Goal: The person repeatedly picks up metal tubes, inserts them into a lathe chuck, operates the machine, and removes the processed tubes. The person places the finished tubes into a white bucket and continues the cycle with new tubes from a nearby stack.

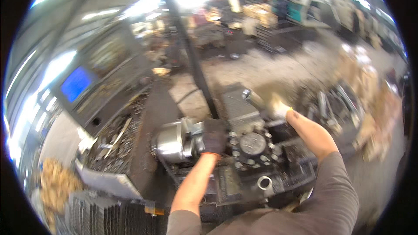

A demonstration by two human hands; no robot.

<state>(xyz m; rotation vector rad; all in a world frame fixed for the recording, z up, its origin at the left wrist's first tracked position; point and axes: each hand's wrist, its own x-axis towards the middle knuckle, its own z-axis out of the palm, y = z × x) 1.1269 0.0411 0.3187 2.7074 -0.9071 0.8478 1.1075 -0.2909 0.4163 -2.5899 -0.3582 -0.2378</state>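
Observation:
My left hand [214,135], in a dark glove with an orange cuff, is against the right side of some shiny stepped metal parts; its fingers are hidden. Left of it is a large bright metal cylinder [170,141]. My right hand [278,107], in a pale glove, is blurred by motion. A short metal tube [253,98] slants out to its left, and the hand appears closed on the tube's near end. Between my arms lies a dark block with a round metal plate [252,143] ringed by several bolts. Closer to me stands an upright open metal ring [264,183].
A machine panel with a blue screen [76,83] rises at left above a tray of metal shavings [117,141]. A dark upright pole [191,56] stands ahead. Long metal parts [335,102] lie at right, beside wrapped tan bundles [370,91]. Ribbed grey stacks [100,213] fill the lower left.

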